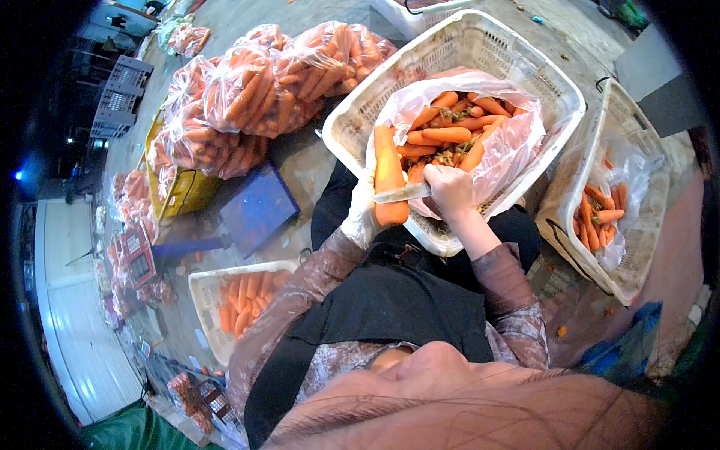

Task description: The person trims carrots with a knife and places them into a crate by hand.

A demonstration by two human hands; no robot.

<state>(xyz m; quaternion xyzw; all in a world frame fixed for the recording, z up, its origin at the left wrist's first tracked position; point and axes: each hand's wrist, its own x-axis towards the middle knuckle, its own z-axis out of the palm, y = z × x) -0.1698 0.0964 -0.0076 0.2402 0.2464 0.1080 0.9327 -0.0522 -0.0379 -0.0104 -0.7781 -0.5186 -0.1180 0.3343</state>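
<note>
Hair (555,394) is lying nearest the camera, below a black apron (405,304); beyond it a white crate (405,64) is holding a pink bag (517,161) of loose carrots (447,136), some still showing green stubs and so apparently left to do, while filled clear bags (247,97) are piling beyond its left corner, seemingly finished. Over the crate's near-left edge, the gloved left hand (363,219) is gripping a thick carrot (387,165), fingertips partly hidden, and the right hand (451,192) is closing round a knife (399,196), its blade lying across that carrot's near end, which is not yet off.
</note>
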